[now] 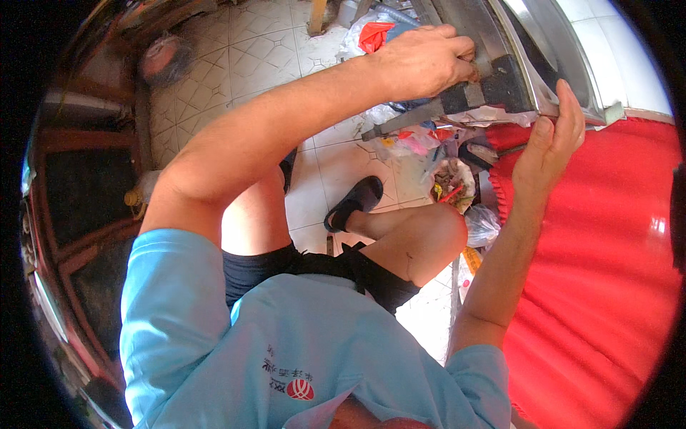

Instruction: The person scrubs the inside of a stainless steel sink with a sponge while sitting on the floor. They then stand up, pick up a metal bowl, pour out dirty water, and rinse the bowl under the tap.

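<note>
My left hand reaches across to the upper right, its fingers curled against the dark frame under a stainless-steel counter or sink. Its fingertips are partly hidden, so I cannot tell whether something small is pinched there. At the corner of the shiny metal rim, my right hand has its thumb on the near side and its fingers around the outer side. A flat dark bar sticks out from the frame, below my left wrist.
Red pleated cloth covers the right side. Plastic bags and a litter-filled container sit on the tiled floor under the frame. A wooden cabinet stands at left, with a bagged round object beyond. My foot wears a black shoe.
</note>
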Demonstrator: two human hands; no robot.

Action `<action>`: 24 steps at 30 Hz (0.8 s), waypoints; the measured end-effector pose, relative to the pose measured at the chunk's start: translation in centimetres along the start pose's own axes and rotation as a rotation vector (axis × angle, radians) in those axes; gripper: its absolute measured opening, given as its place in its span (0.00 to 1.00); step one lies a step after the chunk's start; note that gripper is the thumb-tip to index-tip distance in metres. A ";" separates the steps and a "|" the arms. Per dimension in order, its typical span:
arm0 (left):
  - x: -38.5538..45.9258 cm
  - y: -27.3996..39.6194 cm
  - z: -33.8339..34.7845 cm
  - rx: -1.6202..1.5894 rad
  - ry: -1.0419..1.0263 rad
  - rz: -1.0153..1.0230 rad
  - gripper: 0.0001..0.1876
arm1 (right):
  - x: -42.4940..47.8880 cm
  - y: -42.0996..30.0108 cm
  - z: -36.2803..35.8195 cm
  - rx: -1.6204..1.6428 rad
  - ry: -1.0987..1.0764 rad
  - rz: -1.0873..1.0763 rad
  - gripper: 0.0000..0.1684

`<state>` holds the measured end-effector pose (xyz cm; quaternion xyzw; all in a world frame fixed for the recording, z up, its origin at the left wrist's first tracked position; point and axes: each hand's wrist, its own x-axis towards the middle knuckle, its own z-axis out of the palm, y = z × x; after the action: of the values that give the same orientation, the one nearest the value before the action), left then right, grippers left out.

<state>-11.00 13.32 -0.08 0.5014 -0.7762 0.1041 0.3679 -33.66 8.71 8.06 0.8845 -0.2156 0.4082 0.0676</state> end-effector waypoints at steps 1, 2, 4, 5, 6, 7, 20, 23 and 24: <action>-0.1 0.0 -0.1 0.032 0.000 0.010 0.11 | 0.0 0.1 0.1 -0.003 -0.002 -0.003 0.27; -0.1 -0.3 0.0 0.083 0.036 0.022 0.09 | 0.0 0.3 0.2 -0.006 -0.005 -0.006 0.27; -0.4 -1.0 -0.5 0.152 0.036 -0.017 0.11 | -0.2 0.6 0.2 -0.021 -0.014 -0.006 0.27; -0.3 -1.4 -0.6 0.186 0.036 -0.036 0.12 | -0.4 0.7 0.0 -0.029 -0.019 -0.005 0.27; 0.6 -1.9 -1.5 0.164 0.012 0.003 0.05 | -0.4 0.8 0.0 -0.023 -0.022 -0.014 0.27; 0.7 -2.8 -1.3 0.197 0.007 -0.022 0.05 | -0.3 0.7 0.0 -0.011 -0.024 -0.021 0.27; 0.9 -0.9 1.4 -0.122 0.111 -0.014 0.06 | -0.3 0.3 -0.1 -0.044 -0.048 0.004 0.28; 0.9 -2.6 1.7 -0.059 0.123 -0.022 0.07 | -0.4 0.2 -0.1 0.005 -0.040 0.000 0.29; 1.0 -2.6 1.3 -0.036 0.148 -0.050 0.07 | -0.3 0.4 -0.1 0.021 -0.027 -0.002 0.29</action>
<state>-9.62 10.72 -0.86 0.5049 -0.7358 0.1179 0.4357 -34.02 8.50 7.87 0.8907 -0.2113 0.3985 0.0561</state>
